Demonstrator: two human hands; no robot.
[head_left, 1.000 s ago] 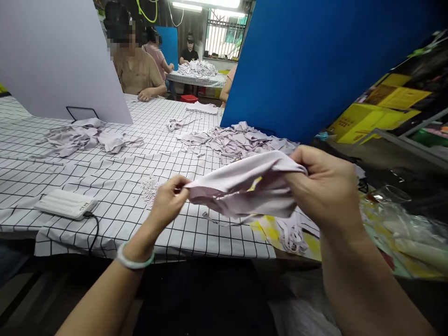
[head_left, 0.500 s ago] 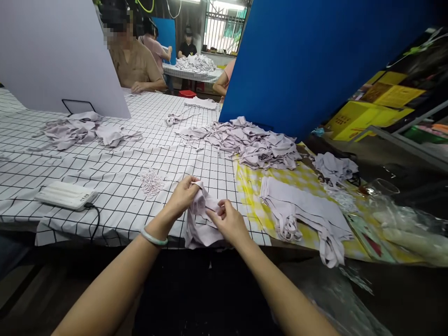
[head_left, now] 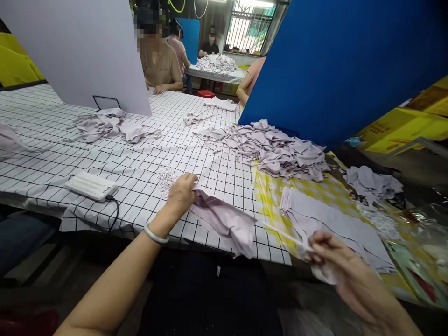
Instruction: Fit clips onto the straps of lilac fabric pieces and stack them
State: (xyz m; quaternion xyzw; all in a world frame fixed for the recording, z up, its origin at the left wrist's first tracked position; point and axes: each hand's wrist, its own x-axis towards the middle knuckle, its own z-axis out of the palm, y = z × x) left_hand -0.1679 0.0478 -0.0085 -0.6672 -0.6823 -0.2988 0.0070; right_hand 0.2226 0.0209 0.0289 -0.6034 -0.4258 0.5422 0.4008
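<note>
My left hand (head_left: pixel 181 192) is closed on one end of a pale lilac fabric piece (head_left: pixel 227 220) that lies over the front edge of the checked table (head_left: pixel 105 158). My right hand (head_left: pixel 338 261) is low at the right, fingers pinched on a thin pale strip (head_left: pixel 285 236) that runs back toward the fabric piece. Just beyond the right hand lies a flat stack of lilac pieces (head_left: pixel 336 224) on a yellow checked cloth (head_left: pixel 271 196).
A big heap of lilac pieces (head_left: pixel 276 147) sits by a blue board (head_left: pixel 336 60). Smaller heaps (head_left: pixel 105 126) lie near a white board (head_left: pixel 80 46). A white power bank (head_left: pixel 91 185) with cable and small scraps (head_left: pixel 165 177) lie at left. Other people sit at the far end.
My right hand has pulled away to the right and down, drawing a thin strip out from the fabric. My left hand stays on the fabric, which now lies stretched out on the table edge.
</note>
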